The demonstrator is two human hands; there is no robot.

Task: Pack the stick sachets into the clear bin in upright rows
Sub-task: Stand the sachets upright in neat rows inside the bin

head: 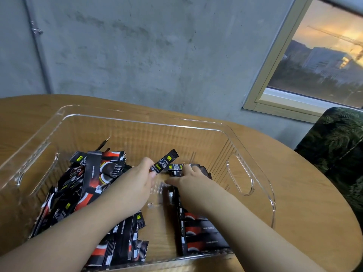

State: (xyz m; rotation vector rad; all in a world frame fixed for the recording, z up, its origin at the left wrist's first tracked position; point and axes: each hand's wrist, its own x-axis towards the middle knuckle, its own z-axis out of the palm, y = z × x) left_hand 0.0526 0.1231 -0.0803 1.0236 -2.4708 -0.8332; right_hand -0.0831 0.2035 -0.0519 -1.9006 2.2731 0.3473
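A: Looking from the left, what do you see first?

B: A big clear bin (240, 174) sits on a brown wooden worktop (306, 185). On its left side there is a messy pile of sachets (82, 185). They are black with red and white on them. They lie all mixed up and flat or leaning, not in rows.

A: And the hands?

B: The left hand (135, 185) is inside the bin, next to the pile. Its thumb and fingers (152, 174) pinch one stick sachet (164, 161) near its lower end. That sachet tilts up and to the right, above the bin floor.

A: What is in the middle?

B: A bare strip of bin floor, between the pile and the other sachets.

A: And to the right?

B: The right hand (189, 178) is also in the bin, just beside the left one. Its fingers are bent down onto the far end of a tidy row of sachets (200, 230). I cannot tell if they grip one or just press on top. The row runs along the right part of the bin, toward the near wall, under the right arm. The sachets there are packed close, side by side.

A: Anything outside the bin?

B: A grey wall (137, 52) behind, a window (318, 55) at the upper right, and a dark leafy chair (337, 146) at the right edge.
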